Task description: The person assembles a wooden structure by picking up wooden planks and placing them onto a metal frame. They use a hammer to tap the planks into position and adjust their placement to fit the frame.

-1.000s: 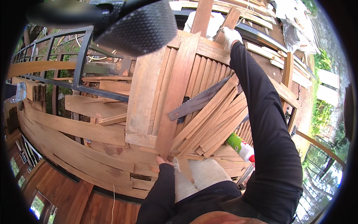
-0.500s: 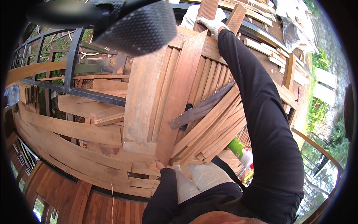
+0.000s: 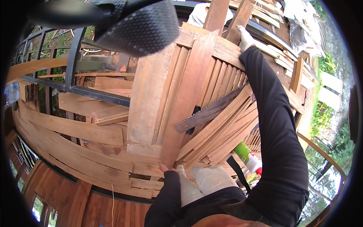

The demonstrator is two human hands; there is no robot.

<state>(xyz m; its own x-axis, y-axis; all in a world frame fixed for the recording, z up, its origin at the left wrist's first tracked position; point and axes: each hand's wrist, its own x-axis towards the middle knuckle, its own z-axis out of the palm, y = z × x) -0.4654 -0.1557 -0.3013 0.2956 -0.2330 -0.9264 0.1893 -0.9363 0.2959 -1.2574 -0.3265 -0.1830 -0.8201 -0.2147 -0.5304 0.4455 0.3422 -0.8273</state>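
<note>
The plank (image 3: 189,92) runs from one o'clock to six, its lower end grasped by the left hand (image 3: 163,167). At one o'clock, the gloved right hand (image 3: 246,38) meets a beam (image 3: 238,24); its grip I cannot tell. The saw (image 3: 211,110) overlaps the plank's right edge, leaving more room toward nine.

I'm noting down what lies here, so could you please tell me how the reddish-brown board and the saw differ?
The reddish-brown board has smooth edges, while the saw has a grey blade with teeth. The board is longer than the saw's visible part. The left hand touches the board's near end; no hand touches the visible saw. Both lie over the slatted wooden panel.
</note>
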